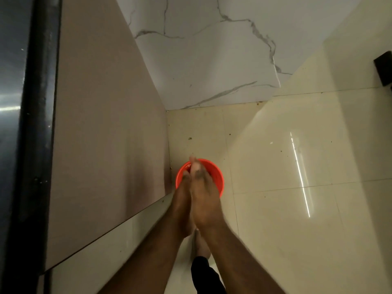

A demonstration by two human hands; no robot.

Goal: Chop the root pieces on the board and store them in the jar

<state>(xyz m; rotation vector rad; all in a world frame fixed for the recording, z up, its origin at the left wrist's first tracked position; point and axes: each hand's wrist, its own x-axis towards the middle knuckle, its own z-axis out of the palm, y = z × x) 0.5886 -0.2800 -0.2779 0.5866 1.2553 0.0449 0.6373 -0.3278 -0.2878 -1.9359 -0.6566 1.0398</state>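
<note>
Head view: your left hand (182,200) and right hand (204,200) press palm to palm, fingers straight, grasping nothing, with a red bucket (216,177) on the floor (297,209) beneath your fingertips.

The floor (286,166) is glossy cream tile, mirroring a light streak. The far wall (212,49) looks like smooth veined marble. The red bucket (218,179) seems smooth plastic.

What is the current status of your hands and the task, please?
Left hand, right hand pressed together, open, above orange bucket. Board, roots, jar not visible.
</note>
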